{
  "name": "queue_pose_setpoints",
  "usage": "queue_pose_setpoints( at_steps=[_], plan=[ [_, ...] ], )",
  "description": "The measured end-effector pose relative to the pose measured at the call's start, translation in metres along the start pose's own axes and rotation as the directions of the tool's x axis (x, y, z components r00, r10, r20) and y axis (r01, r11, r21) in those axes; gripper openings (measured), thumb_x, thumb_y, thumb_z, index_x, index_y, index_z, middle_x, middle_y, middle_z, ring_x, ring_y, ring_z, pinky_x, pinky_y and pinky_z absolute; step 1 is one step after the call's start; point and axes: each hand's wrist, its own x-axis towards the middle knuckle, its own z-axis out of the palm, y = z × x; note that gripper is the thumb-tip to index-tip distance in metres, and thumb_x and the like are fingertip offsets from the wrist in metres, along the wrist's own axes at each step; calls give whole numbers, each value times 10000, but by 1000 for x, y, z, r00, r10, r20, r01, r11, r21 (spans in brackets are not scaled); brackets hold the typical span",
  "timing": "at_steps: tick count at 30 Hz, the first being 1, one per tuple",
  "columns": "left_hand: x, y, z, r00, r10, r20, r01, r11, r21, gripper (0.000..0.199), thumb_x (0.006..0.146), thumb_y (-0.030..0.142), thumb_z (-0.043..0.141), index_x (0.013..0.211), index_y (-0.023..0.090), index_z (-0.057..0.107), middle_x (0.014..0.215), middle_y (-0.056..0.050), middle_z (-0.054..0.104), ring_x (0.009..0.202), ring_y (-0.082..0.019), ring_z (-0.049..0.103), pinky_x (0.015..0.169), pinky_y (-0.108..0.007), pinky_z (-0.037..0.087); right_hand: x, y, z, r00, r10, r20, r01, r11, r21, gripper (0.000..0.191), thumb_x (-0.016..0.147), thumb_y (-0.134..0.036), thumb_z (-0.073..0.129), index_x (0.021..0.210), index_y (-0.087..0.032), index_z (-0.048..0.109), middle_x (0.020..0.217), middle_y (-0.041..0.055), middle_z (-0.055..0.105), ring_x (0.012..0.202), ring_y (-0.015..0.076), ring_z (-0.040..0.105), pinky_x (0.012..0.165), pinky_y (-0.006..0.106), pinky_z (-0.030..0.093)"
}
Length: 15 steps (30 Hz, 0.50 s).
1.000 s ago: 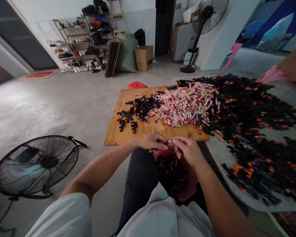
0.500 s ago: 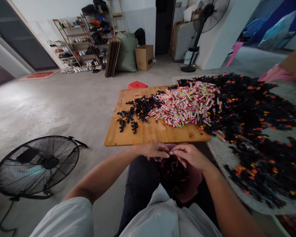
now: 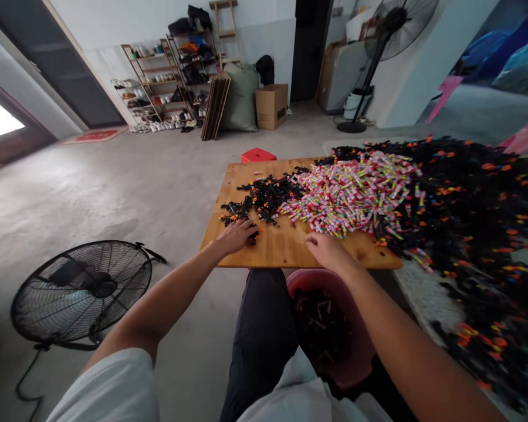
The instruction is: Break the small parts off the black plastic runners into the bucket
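Note:
My left hand reaches over the near left of the wooden board, its fingers stretched out over a small black toy gun with orange parts. Just beyond it lies a heap of similar black toy guns. At the near edge of the pile of small pink-and-yellow tubes is my right hand. Its fingers are curled together, and whatever they hold, if anything, is hidden. Below the board's edge, a pink basin between my legs contains dark pieces, too shadowed to make out.
The wooden board adjoins a grey speckled table covered with black toy guns. A black floor fan stands at the left. Behind the board is a red stool; a cardboard box is farther back.
Both hands have come up from over the basin and moved apart: the left to the black toy guns, the right to the tube pile. The view has shifted slightly left.

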Motion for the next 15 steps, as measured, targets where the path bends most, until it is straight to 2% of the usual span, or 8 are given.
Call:
queue_pose_setpoints(
  at_steps=[2,4,7,10,12,13,14,15],
  plan=[
    [1,1,4,1000,-18,-4,18,999,26,525,941,105,464,1419,243,633,1347,-150,588,1172,-277,570,958,-380,487,40,-15,7,1000,4,-30,-8,986,-168,360,962,-147,480,1187,-226,750,1153,108,752,1015,248,689,868,320,482],
    [1,4,4,999,-42,-16,43,999,33,430,978,159,463,1341,232,682,1256,-147,611,1094,-266,596,894,-358,492,69,-23,14,999,40,-5,-39,944,-327,411,963,-119,474,1283,-224,711,1294,144,682,1055,259,682,888,330,474],
    [1,6,0,997,-55,-54,54,998,-21,289,1003,230,496,1141,189,747,1130,-141,653,1063,-268,608,893,-366,481,89,-24,22,997,78,23,-60,897,-439,366,972,-137,472,1228,-189,728,1312,178,626,994,269,691,831,342,480],
    [-2,11,-2,974,-128,-188,77,963,-260,204,984,283,575,961,179,749,1030,-129,695,1101,-282,606,957,-391,465,89,-18,25,999,52,17,-39,894,-446,329,992,-167,459,1158,-174,743,1299,177,609,967,264,689,797,341,479],
    [-2,20,-2,899,-351,-263,150,811,-566,213,966,346,622,874,182,722,942,-106,707,1041,-264,630,921,-370,484,83,-15,27,999,24,-43,-40,914,-404,297,1002,-208,476,1139,-176,737,1299,172,613,984,266,681,808,346,486],
    [-2,26,-1,839,-487,-244,167,656,-736,245,953,392,643,844,181,702,892,-90,704,970,-245,646,867,-349,500,77,-14,28,995,14,-95,-46,938,-345,276,1001,-230,491,1127,-175,731,1281,169,628,1003,270,676,825,350,492],
    [0,33,0,783,-596,-178,145,453,-880,285,932,444,667,830,177,681,853,-72,698,889,-220,654,802,-325,511,71,-15,30,988,13,-154,-52,967,-248,257,998,-253,509,1116,-173,723,1244,163,653,1016,270,672,845,355,499],
    [2,42,0,749,-657,-87,87,227,-970,329,900,492,697,831,172,664,832,-56,695,814,-194,653,742,-301,512,62,-16,32,978,26,-207,-51,992,-115,244,995,-278,523,1110,-172,711,1193,151,682,1011,264,673,856,357,508]
  ],
)
